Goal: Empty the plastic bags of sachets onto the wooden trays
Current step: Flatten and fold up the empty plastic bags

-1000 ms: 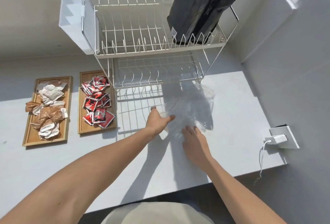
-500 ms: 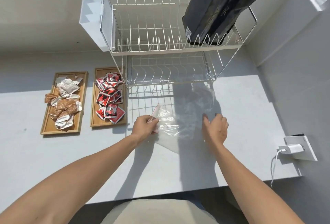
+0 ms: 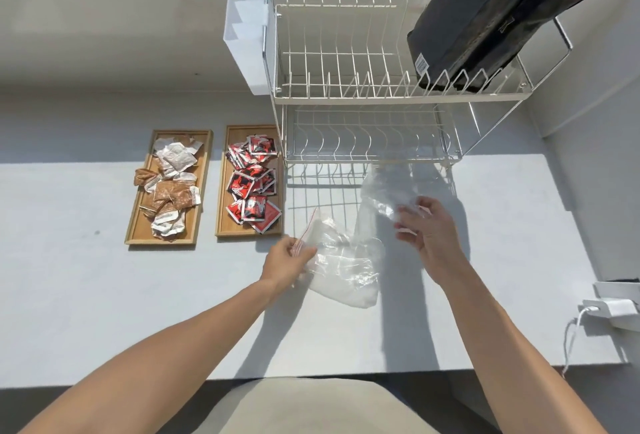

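Note:
Two wooden trays lie on the white counter. The left tray (image 3: 135, 228) holds brown and white sachets (image 3: 172, 187). The right tray (image 3: 222, 212) holds red sachets (image 3: 252, 187). A clear, empty plastic bag (image 3: 346, 267) with a red zip strip lies in front of the dish rack; my left hand (image 3: 287, 262) pinches its zip end. A second clear bag (image 3: 388, 191) is lifted off the counter, and my right hand (image 3: 427, 229) grips its lower part with curled fingers.
A two-tier white wire dish rack (image 3: 367, 97) stands at the back, with a white cutlery holder (image 3: 247, 28) on its left side and a black bag (image 3: 491, 14) on its top tier. A white charger and cable (image 3: 609, 309) sit at the right wall.
My right hand has gone from flat on the plastic to lifting a second clear bag up and right. My left hand slid left, pinching the first bag's zip end. The view shifted.

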